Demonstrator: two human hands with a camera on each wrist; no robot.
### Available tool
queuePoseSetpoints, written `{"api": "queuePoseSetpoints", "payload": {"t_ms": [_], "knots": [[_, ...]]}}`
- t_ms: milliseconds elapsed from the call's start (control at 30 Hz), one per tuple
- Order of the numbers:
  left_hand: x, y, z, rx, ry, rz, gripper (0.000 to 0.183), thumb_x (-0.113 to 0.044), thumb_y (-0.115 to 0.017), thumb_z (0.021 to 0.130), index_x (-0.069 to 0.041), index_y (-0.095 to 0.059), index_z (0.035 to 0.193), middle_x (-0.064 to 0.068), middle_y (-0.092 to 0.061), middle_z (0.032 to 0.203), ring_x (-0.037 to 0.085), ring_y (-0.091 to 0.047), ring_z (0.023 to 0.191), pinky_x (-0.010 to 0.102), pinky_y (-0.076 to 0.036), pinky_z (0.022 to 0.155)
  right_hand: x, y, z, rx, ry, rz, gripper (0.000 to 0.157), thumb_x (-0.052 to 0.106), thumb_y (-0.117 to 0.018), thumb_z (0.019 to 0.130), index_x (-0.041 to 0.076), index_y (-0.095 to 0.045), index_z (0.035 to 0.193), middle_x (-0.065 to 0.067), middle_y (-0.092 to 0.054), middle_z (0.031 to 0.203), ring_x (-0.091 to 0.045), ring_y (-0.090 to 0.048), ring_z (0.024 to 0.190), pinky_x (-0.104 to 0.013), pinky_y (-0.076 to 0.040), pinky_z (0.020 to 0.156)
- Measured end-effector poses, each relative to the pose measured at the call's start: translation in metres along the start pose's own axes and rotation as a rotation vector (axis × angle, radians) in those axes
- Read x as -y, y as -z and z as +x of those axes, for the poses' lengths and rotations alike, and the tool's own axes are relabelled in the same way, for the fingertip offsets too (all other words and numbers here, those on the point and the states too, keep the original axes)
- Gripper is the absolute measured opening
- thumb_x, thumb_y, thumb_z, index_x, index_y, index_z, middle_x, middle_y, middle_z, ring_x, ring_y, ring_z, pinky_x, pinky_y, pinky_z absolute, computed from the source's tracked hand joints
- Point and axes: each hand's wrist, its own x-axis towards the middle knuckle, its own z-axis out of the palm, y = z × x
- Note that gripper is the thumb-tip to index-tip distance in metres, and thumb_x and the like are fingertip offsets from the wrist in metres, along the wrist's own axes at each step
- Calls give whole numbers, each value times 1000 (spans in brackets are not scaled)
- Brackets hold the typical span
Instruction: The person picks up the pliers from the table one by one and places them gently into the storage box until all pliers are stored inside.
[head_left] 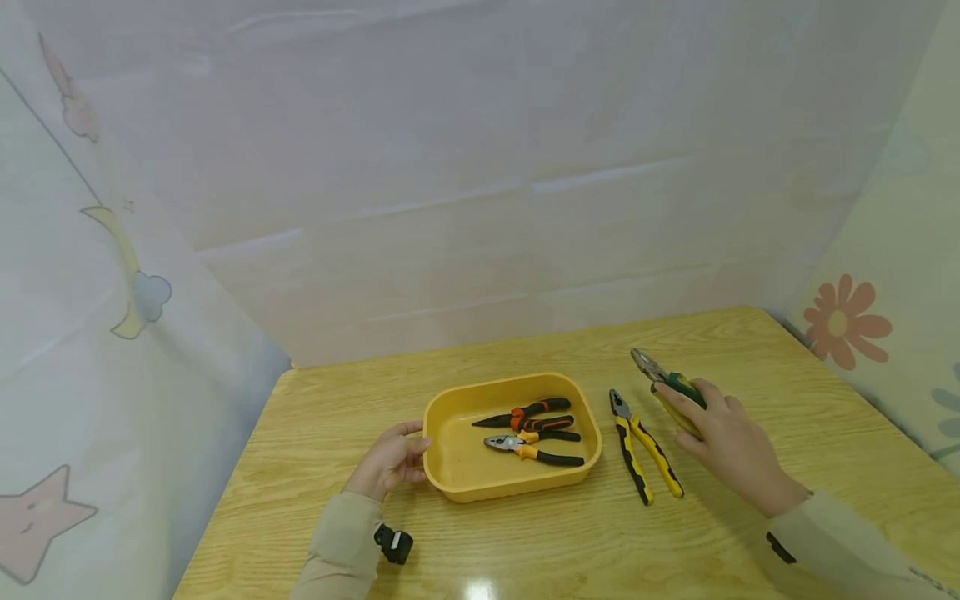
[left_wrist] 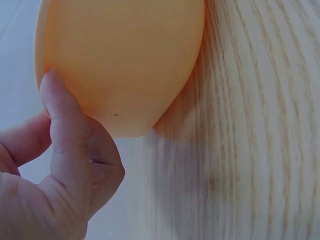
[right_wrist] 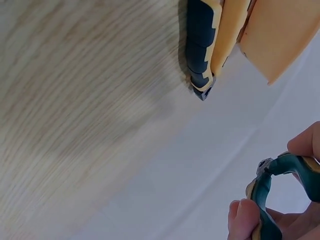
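My left hand [head_left: 390, 460] grips the left end of a yellow plastic tray [head_left: 450, 454]. In the left wrist view the thumb lies over the tray's rim [left_wrist: 41, 55], with the fingers outside. Inside the tray lie long-nose pliers [head_left: 498, 420] with black-and-orange handles and combination pliers [head_left: 555, 458] with black-and-yellow handles. Above the table to the right, my right hand [head_left: 731, 446] holds pliers [head_left: 647, 364] with green-and-yellow handles, which stand spread in the right wrist view. Between tray and right hand, yellow-and-black pliers [head_left: 632, 457] rest on the table, handles parted.
The wood-grain table [head_left: 330, 433] runs back to a pale hanging sheet [head_left: 450, 208]. More sheet, printed with a moon, a star and flowers [head_left: 838, 323], hangs at both sides. A small black device [head_left: 393, 543] is on the left wrist.
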Motion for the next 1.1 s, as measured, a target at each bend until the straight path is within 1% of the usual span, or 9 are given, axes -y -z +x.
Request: {"api": "queuePoseSetpoints", "payload": {"t_ms": [233, 400, 567, 767, 900, 1100], "knots": [[1, 0, 0, -2, 0, 1, 41, 2, -52, 97, 6, -39, 135, 9, -62, 80, 13, -58, 61, 23, -50, 46, 4, 2, 1, 4, 19, 17, 59, 8, -68, 86, 16, -49, 141, -32, -44, 127, -46, -53, 82, -19, -24, 40], [2, 0, 0, 0, -2, 5, 40, 2, -52, 97, 7, -39, 135, 9, -62, 80, 12, -58, 60, 23, -49, 45, 7, 2, 2, 9, 25, 17, 65, 6, -72, 83, 18, -48, 142, -32, -44, 127, -46, -53, 84, -19, -24, 40], [2, 0, 0, -2, 1, 5, 40, 2, -51, 97, 7, -39, 135, 8, -62, 79, 12, -57, 60, 23, -49, 45, 10, 1, 3, -15, 52, 20, 69, 1, -74, 79, 18, -49, 141, -32, -45, 126, -46, -54, 82, -21, -25, 41], [2, 0, 0, -3, 2, 3, 41, 2, -51, 97, 6, -38, 136, 8, -62, 79, 12, -58, 60, 23, -49, 46, 13, 1, 5, -13, 67, 21, 68, 3, -74, 81, 20, -48, 142, -32, -45, 126, -46, -54, 82, -23, -28, 42], [2, 0, 1, -6, 1, 2, 41, 2, -51, 97, 6, -38, 136, 9, -61, 80, 13, -57, 61, 23, -50, 46, 16, 2, 8, -14, 78, 22, 70, 4, -75, 80, 20, -48, 142, -31, -46, 127, -46, -54, 82, -24, -29, 43], [1, 0, 2, -1, -2, 3, 41, 2, -51, 98, 6, -38, 136, 9, -62, 80, 12, -58, 61, 24, -50, 47, 21, 1, 11, -25, 84, 24, 68, 2, -74, 79, 19, -50, 141, -32, -46, 126, -47, -54, 83, -23, -28, 44]]}}
